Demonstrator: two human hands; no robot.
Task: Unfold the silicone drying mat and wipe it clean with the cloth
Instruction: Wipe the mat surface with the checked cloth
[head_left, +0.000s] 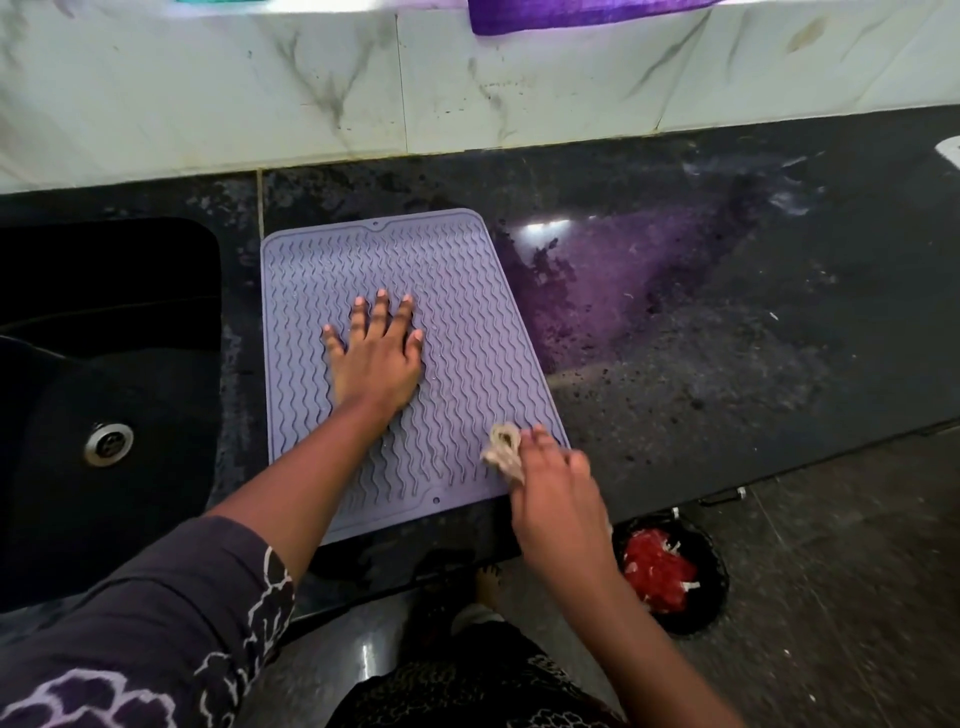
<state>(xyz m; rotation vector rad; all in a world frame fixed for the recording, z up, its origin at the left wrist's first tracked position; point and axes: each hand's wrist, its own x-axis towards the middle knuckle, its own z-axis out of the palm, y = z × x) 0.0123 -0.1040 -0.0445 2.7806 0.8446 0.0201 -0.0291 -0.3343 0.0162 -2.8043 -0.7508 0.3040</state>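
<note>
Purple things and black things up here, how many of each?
Purple: 2, the ribbed lilac silicone mat and the purple cloth hanging on the wall
Black: 2, the black sink and the black bin on the floor
Total: 4

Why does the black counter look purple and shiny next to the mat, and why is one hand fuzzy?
In the head view, the glossy counter mirrors the purple cloth hanging above, with white glare spots from a light; the right hand and its cloth look motion-blurred, while the left hand, flat on the mat, is sharp; the wide lens bends the straight edges.
</note>
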